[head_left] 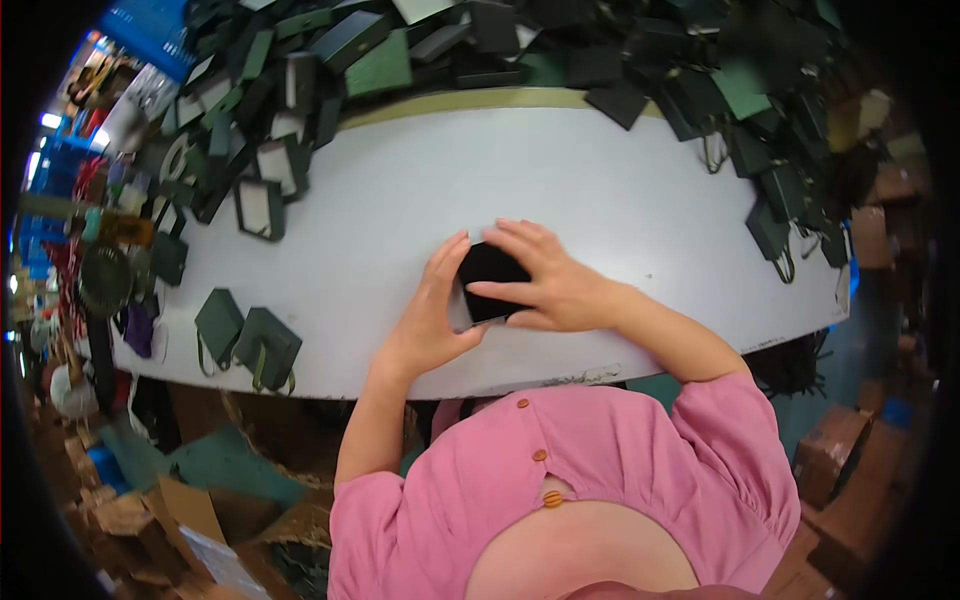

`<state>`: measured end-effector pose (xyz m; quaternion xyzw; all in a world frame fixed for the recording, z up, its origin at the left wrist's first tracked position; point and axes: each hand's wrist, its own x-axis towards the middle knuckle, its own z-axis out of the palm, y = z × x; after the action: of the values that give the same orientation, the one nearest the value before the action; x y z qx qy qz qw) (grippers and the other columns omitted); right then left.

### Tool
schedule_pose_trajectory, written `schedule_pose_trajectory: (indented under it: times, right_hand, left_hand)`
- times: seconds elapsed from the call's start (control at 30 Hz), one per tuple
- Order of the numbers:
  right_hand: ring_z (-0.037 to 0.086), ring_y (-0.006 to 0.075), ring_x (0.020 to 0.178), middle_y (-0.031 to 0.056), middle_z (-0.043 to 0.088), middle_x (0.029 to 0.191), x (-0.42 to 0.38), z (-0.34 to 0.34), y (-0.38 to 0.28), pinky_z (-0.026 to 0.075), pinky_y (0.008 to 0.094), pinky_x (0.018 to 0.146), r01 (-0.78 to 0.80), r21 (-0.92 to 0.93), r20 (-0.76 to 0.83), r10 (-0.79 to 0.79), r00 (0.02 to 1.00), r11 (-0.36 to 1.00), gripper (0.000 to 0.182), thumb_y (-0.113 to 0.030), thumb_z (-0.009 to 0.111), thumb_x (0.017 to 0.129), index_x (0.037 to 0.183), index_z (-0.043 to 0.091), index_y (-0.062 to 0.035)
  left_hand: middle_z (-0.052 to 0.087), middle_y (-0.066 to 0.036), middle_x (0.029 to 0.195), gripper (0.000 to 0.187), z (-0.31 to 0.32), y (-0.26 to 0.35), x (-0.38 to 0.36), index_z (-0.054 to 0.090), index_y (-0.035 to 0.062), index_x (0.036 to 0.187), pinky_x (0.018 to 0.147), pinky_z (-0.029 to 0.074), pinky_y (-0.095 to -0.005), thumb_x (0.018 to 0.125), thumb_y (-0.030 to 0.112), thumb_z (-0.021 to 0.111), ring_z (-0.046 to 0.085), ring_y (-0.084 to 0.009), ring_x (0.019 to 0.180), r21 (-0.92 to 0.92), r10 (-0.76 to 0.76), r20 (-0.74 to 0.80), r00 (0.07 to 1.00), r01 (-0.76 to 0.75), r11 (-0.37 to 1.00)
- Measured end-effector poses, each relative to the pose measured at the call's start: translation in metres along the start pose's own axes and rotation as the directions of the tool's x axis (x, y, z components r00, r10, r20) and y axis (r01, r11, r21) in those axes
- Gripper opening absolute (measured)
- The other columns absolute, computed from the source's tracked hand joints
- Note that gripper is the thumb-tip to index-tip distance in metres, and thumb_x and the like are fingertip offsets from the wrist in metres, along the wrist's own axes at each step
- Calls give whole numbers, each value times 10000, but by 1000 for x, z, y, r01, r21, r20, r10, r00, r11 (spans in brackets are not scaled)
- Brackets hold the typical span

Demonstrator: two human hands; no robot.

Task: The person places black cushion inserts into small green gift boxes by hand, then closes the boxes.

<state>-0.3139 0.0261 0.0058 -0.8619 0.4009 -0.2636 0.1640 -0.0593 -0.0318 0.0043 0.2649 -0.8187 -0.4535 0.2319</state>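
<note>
A small black box (488, 272) is between my two hands at the middle of the white table, close to its front edge. Along the box's left side lie the fingers of my left hand (425, 318), with the thumb at the near edge. From the right, my right hand (560, 285) reaches over the box, its fingers around the far and near sides and one finger across the top. The fingertips of the right hand are slightly blurred. Parts of the box are hidden under the fingers.
Dark green and black boxes (370, 62) are heaped along the table's (400, 180) far edge and both sides. Two green boxes with ribbon loops (268, 345) lie at the front left. Cardboard cartons (833, 450) stand on the floor at right, more at lower left.
</note>
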Motion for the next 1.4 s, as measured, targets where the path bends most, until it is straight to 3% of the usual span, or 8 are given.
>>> schedule_pose_trajectory:
  times: [0.13, 0.23, 0.33, 0.43, 0.8, 1.03, 1.2, 1.4]
  right_hand:
    - [288, 391, 1545, 217, 359, 1627, -10, -7, 4, 252, 634, 1223, 59, 56, 123, -65, 990, 997, 570, -380, 760, 900, 1391, 634, -119]
    - [504, 405, 1379, 190, 554, 1445, -10, -47, 70, 411, 554, 1141, -117, -357, -287, 11, 958, 927, 399, -163, 800, 804, 1174, 703, -51]
    - [419, 491, 1387, 256, 477, 1492, -42, -117, 177, 335, 619, 1137, -686, -414, -793, 132, 594, 598, 613, -298, 790, 844, 1410, 600, -157]
    - [299, 543, 1455, 323, 358, 1586, -96, -159, 250, 304, 629, 1176, -909, -204, -796, 479, 370, 363, 882, -566, 795, 823, 1564, 467, -217]
    - [421, 435, 1387, 218, 466, 1499, -67, -93, 52, 391, 517, 1155, -415, -108, -274, 374, 886, 903, 800, -172, 900, 661, 1410, 626, -235]
    - [394, 300, 1505, 89, 602, 1456, -37, -95, 3, 284, 552, 1263, 87, -76, 429, -46, 902, 993, 511, 16, 767, 770, 1237, 711, -184]
    - [629, 315, 1092, 123, 689, 1170, -27, -75, 17, 533, 402, 924, -458, -160, -325, 392, 861, 874, 151, -92, 700, 907, 1040, 686, -22]
    - [528, 381, 1267, 199, 584, 1347, 22, -32, -6, 470, 505, 1019, -382, -66, -78, 377, 923, 922, 467, -382, 819, 811, 1065, 684, -14]
  left_hand:
    - [351, -191, 1612, 932, 0, 3, -1, 383, 42, 1565, 1196, 388, -461, 729, 33, 796, 340, -386, 1506, 117, 22, 62, 998, -29, 993]
    - [369, -208, 1604, 819, -6, 8, -7, 461, -15, 1504, 1205, 368, -473, 747, 55, 767, 357, -409, 1487, 288, -4, 52, 999, -11, 958]
    - [343, -217, 1630, 710, -16, 15, -11, 522, -19, 1464, 1203, 348, -483, 767, -11, 657, 358, -426, 1480, 376, -40, -18, 999, 44, 925]
    - [337, -205, 1647, 642, -25, 6, -20, 621, 0, 1395, 1225, 314, -453, 760, -79, 564, 349, -405, 1491, 513, -22, -75, 997, 57, 857]
    - [307, -248, 1614, 788, 15, 22, -26, 616, 28, 1325, 1172, 292, -583, 719, 448, 891, 284, -484, 1464, 565, -1, -302, 953, 180, 805]
    - [376, -243, 1539, 711, 12, 25, -28, 591, 34, 1379, 1152, 332, -549, 735, 223, 824, 382, -443, 1371, 488, -144, -328, 934, 298, 821]
    - [351, -258, 1544, 715, -9, 17, -42, 577, 8, 1404, 1171, 311, -556, 749, 203, 790, 340, -449, 1412, 488, -188, -328, 926, 337, 805]
    - [351, -256, 1564, 696, -3, 15, -41, 589, 32, 1406, 1180, 317, -534, 763, 193, 799, 350, -442, 1416, 485, -156, -390, 907, 347, 803]
